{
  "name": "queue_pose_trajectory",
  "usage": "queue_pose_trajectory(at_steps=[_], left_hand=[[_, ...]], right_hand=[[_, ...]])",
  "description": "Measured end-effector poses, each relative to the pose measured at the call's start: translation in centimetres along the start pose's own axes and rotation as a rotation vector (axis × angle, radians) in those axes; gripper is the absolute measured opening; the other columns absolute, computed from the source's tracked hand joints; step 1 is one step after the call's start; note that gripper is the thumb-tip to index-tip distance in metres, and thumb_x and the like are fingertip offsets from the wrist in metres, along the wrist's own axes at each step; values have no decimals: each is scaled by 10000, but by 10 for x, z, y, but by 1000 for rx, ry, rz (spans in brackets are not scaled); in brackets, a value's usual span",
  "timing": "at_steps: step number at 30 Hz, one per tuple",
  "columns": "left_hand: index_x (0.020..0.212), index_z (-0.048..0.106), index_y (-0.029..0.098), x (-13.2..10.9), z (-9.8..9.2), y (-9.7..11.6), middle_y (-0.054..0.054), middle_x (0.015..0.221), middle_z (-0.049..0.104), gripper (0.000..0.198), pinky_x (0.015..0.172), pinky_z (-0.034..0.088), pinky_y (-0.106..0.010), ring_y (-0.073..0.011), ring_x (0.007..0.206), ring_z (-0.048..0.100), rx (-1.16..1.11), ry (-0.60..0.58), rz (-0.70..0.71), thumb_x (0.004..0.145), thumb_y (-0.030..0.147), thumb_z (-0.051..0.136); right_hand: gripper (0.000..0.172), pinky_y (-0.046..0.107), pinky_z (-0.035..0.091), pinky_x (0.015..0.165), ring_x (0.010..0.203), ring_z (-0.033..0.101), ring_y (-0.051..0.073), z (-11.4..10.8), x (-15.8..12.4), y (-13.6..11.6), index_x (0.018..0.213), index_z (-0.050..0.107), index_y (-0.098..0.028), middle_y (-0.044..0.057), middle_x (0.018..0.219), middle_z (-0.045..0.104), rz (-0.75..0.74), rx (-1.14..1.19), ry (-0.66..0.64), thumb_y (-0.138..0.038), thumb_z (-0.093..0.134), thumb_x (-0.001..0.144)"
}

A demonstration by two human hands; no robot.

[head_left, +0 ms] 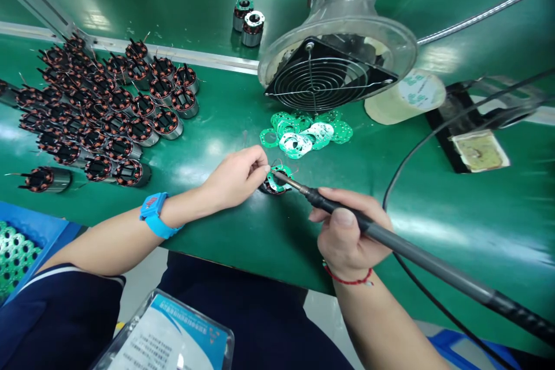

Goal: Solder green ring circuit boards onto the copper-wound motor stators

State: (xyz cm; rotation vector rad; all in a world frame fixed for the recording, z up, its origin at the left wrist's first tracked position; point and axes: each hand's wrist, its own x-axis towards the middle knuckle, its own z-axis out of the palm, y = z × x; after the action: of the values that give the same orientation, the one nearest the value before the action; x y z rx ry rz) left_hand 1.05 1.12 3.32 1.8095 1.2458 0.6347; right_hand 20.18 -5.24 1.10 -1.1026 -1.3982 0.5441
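My right hand [347,231] grips a dark soldering iron [416,254], its cable trailing off to the right. The iron's metal tip touches a small green ring circuit board that sits on top of a copper-wound motor stator [277,180] on the green table. My left hand [236,176] is pinched at the left edge of that stator and may hold thin solder wire, too fine to make out. A blue wristband is on my left wrist and a red string on my right wrist.
Many wound stators [99,110] stand packed at the left. Loose green ring boards [306,132] lie below a fume extractor fan [333,63]. A tape roll [405,98] and iron stand with sponge [477,147] sit right. A blue bin [39,228] is at lower left.
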Motion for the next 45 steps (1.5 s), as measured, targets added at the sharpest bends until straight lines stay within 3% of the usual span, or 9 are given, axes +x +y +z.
queue_pose_trajectory(at_steps=[11, 14, 17, 19, 22, 26, 32, 40, 45], left_hand=[[742, 434, 195, -1, 3, 4, 18, 697, 514, 136, 642, 367, -271, -129, 658, 473, 188, 36, 39, 858, 128, 461], [745, 431, 196, -1, 4, 5, 10, 706, 514, 131, 640, 362, -280, -135, 661, 468, 226, 28, 35, 856, 128, 445], [739, 418, 197, 0, 5, 5, 9, 705, 501, 133, 643, 367, -289, -135, 659, 458, 234, 27, 23, 850, 128, 440], [746, 417, 197, 0, 4, 4, 7, 720, 508, 125, 657, 390, -294, -135, 668, 471, 197, 24, 0, 852, 132, 436], [917, 468, 192, -3, 3, 1, -35, 910, 580, 73, 739, 461, -316, -158, 810, 556, 66, 15, -3, 853, 157, 463], [1213, 401, 166, -8, 11, -3, -153, 1245, 528, 507, 968, 444, -465, -290, 1150, 513, 86, -90, 97, 781, 247, 654], [1244, 401, 167, -11, 27, -3, -136, 1194, 554, 510, 955, 423, -491, -311, 1121, 508, 236, -56, 92, 810, 234, 658], [1197, 493, 155, -3, 18, -11, -121, 1185, 573, 405, 961, 436, -470, -288, 1094, 500, 229, -107, 261, 834, 270, 630], [1385, 300, 188, 0, 20, -25, -164, 1362, 491, 646, 1088, 405, -494, -287, 1281, 484, 14, -36, 277, 823, 174, 619]], right_hand=[[201, 331, 558, 466, 500, 662, 161, -3, -3, -2, 1017, 686, -232, 26, 791, 712, -30, -127, -7, -345, 559, 910], [297, 414, 615, 651, 709, 733, 215, 3, 1, 0, 1228, 581, -249, 45, 911, 741, -5, -156, -8, -312, 524, 943], [411, 500, 557, 945, 1068, 691, 248, 9, 8, 5, 1343, 461, -257, 79, 1127, 718, 36, -237, -179, -275, 542, 941], [485, 496, 513, 1026, 1209, 617, 253, 11, 11, 11, 1362, 425, -251, 118, 1302, 631, 58, -251, -305, -282, 596, 909], [525, 469, 521, 1017, 1198, 620, 234, 12, 12, 18, 1369, 399, -263, 116, 1312, 613, 115, -234, -384, -298, 619, 894], [549, 445, 546, 966, 1152, 642, 223, 13, 9, 17, 1361, 391, -280, 96, 1264, 633, 131, -239, -329, -301, 647, 876], [425, 444, 556, 894, 1012, 697, 246, 15, 5, 6, 1292, 492, -279, 54, 1063, 722, 56, -436, -238, -302, 630, 890], [478, 430, 545, 905, 1044, 684, 241, 17, 1, 7, 1349, 449, -275, 65, 1118, 721, -56, -473, -248, -256, 612, 900], [516, 453, 552, 919, 1113, 653, 263, 19, 3, 17, 1357, 428, -256, 108, 1247, 648, -11, -422, -307, -328, 624, 885]])
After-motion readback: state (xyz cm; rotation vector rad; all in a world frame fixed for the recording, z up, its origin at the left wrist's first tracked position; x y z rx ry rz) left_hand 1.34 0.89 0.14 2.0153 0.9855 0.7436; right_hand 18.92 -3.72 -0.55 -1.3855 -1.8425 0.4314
